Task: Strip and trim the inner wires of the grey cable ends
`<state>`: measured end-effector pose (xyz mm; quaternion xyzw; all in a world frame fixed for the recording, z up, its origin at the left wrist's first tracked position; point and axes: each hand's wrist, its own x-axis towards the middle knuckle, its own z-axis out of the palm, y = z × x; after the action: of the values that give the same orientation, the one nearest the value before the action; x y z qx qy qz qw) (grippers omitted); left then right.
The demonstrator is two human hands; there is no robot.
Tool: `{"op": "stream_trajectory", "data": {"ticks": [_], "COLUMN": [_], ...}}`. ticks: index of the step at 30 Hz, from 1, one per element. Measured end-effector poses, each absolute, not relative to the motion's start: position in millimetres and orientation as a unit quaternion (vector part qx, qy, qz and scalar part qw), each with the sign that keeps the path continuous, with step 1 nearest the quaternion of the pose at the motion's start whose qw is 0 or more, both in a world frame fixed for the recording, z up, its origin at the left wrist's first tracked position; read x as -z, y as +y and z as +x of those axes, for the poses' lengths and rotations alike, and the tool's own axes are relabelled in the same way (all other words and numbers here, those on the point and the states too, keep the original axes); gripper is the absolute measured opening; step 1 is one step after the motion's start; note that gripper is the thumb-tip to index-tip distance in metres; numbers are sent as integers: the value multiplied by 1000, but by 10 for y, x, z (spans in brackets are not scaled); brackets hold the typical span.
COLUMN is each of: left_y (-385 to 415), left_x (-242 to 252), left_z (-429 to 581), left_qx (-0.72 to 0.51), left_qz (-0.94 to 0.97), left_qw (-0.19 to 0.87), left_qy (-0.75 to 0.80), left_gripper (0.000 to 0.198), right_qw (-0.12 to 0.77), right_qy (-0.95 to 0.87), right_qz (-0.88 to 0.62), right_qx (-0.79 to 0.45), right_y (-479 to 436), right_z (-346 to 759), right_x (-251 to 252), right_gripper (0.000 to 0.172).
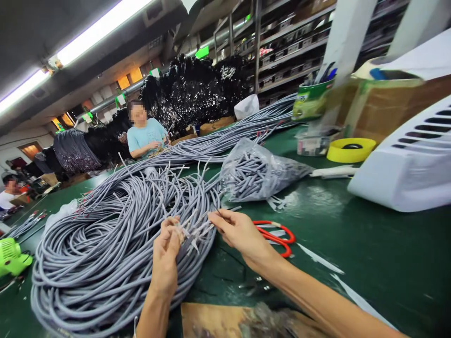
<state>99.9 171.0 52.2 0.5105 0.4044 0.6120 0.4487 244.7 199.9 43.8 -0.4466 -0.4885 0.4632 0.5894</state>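
A large coil of grey cable (116, 263) lies on the green table, its pale stripped ends sticking up in the middle. At the coil's right side my left hand (167, 251) is closed on a cable end with frayed white strands. My right hand (241, 234) is pinched just right of these strands; a thin dark piece shows at its fingertips, too small to name. Red-handled scissors (291, 236) lie behind my right wrist, their blades hidden. Beyond the hands rests a clear plastic bag (278, 173) full of short grey cable pieces.
Brown cardboard (211, 319) with dark scraps lies at the near edge. To the right stand a yellow ring (334, 151), a green can (312, 101) of pens and a white vented housing (398, 183). A light green tool (12, 256) is at left. Across the table sits a person (146, 134).
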Motion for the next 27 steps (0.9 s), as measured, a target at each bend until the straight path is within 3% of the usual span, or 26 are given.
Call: {"op": "stream_trajectory", "data": {"ticks": [11, 21, 24, 27], "left_y": [1689, 1702, 1733, 1742], "left_x": [-653, -513, -522, -577], "left_z": [957, 973, 961, 946], "left_qx": [-686, -646, -623, -621], "left_qz": [356, 457, 464, 479], "left_qw": [580, 540, 554, 530], "left_qy": [257, 287, 299, 322], "left_gripper": [27, 21, 49, 61], "right_qw": [596, 599, 602, 613], "right_qy": [-449, -446, -447, -443], "right_qz": [-416, -412, -414, -418], "right_qx": [-519, -521, -516, -504], "right_y": [1931, 1951, 1977, 1997], "right_z": [2389, 2421, 2426, 2437], "right_x": [-492, -454, -426, -415], "right_gripper": [37, 35, 36, 37]}}
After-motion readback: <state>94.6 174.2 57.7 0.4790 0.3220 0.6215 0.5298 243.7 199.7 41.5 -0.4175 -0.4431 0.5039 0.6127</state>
